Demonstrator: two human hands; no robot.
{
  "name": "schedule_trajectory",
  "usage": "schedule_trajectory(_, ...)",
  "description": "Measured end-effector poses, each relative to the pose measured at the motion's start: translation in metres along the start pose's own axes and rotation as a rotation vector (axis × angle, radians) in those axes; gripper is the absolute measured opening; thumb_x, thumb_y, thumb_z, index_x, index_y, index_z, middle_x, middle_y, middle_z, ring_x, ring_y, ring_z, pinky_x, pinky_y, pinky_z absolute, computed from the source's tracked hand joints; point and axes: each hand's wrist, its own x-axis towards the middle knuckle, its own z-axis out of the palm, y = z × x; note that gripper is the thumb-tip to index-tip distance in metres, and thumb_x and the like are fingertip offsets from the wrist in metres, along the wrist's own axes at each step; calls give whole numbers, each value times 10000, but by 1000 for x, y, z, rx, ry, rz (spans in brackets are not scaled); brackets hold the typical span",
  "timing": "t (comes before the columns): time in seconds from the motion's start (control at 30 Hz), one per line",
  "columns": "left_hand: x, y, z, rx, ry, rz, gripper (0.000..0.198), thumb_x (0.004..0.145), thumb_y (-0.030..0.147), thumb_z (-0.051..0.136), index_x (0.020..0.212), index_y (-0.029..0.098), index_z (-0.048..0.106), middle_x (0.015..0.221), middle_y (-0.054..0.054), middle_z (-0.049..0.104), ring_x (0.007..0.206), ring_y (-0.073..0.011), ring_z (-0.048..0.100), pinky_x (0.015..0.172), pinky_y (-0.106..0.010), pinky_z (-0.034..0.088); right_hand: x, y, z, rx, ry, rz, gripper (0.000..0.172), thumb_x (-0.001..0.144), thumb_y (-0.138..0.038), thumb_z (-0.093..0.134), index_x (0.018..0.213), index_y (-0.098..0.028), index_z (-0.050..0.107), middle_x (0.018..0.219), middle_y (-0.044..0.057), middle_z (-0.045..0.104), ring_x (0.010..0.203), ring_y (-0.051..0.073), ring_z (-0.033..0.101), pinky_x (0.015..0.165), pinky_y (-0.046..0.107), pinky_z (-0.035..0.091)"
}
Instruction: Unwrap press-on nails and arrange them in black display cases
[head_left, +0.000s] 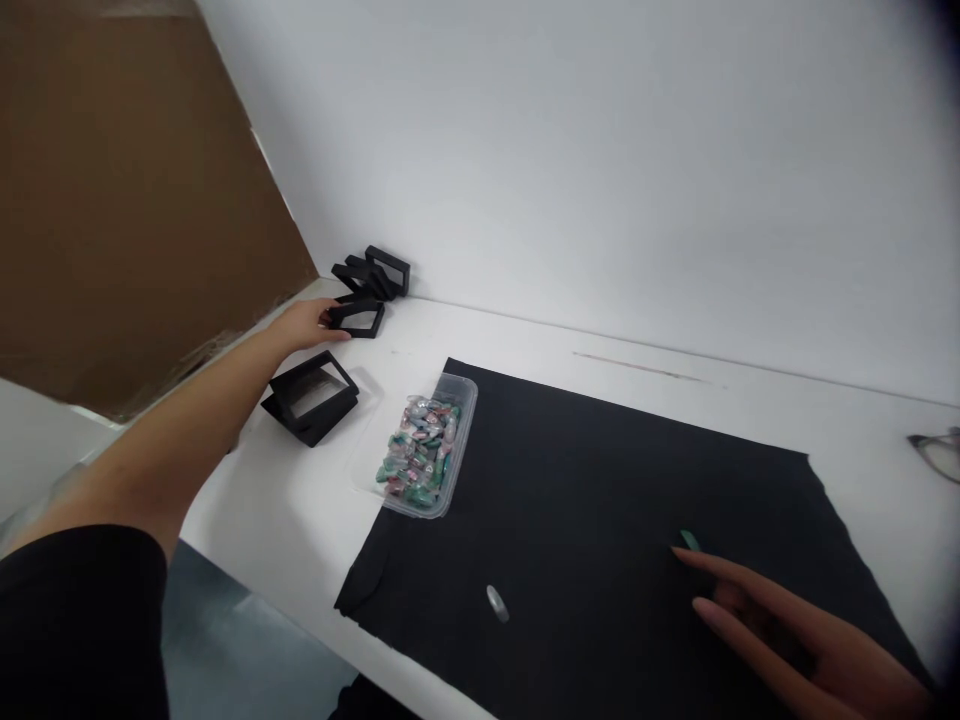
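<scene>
Left hand [306,324] grips a black rectangular frame with a clear flat window [360,319], far left over the white table [525,350]; long axis roughly left-right, window tilted upward. Right hand [795,625], near right: thumb and forefinger apart, beside a slim green piece [690,540] on the matte black sheet [585,480]; contact unclear.

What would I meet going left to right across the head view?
Left hand, the black frame it holds, clear plastic tub, loose pale piece, right hand, glasses at the edge.
</scene>
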Motion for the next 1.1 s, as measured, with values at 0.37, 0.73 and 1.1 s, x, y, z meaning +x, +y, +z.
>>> schedule_trajectory(0.37,-25,-1,-29,-27,-67,-119,931,711,617,768,1502,198,509,1394,-151,657,1149,-301,698,1002,-367,525,5,-16,-6,92,-93,37,624,835,-724,614,1281,-299,706,760,13,705,672,217,695,615,327,593)
schedule_trajectory(0.73,-152,26,-56,139,-392,-184,1285,547,772,813,1628,294,310,1659,-140,377,1508,-401,407,1199,-459,378,0,-30,-10,65,-110,-74,620,870,-699,598,1313,-275,685,741,13,674,640,197,663,584,312,564)
schedule_trajectory(1.1,-167,62,-8,77,-112,-129,1197,686,848,653,1629,240,236,1646,-169,386,1421,-419,496,1087,-456,469,1,-34,-11,11,-117,-130,621,888,-695,565,1327,-270,676,779,11,687,656,185,653,621,321,560)
